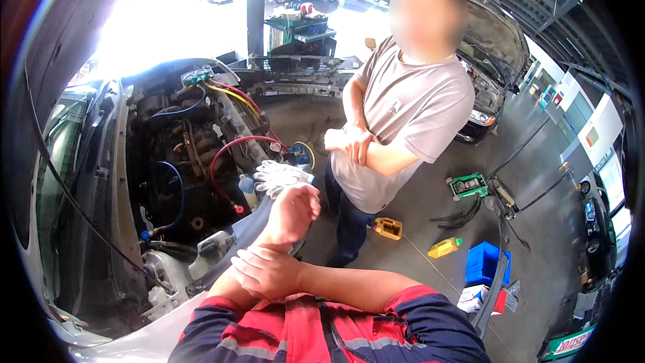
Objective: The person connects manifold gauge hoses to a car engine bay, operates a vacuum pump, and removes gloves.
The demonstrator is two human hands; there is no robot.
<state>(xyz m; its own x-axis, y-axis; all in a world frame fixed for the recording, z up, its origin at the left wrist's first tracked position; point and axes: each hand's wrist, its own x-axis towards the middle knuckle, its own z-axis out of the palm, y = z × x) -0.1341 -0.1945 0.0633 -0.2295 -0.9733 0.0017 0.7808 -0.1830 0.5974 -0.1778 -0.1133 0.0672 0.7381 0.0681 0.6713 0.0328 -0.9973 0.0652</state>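
My left hand (293, 212) is raised over the car's front fender, its fingers curled in and nothing seen in them. Across my body reaches the right arm, and my right hand (267, 272) is wrapped round my left forearm just below the wrist. Right beyond the left hand lies a pair of white work gloves (277, 176) on the fender edge. The open engine bay (185, 141) is to my left. A red hose (213, 167) and a blue hose (181, 195) hang in it, below a gauge set (197, 78).
A person (410, 107) in a grey shirt stands ahead, arms crossed over the waist. On the floor at right are yellow jugs (445, 248), a blue bin (485, 263) and a green floor jack (468, 186). A tool cart (299, 33) stands beyond the car.
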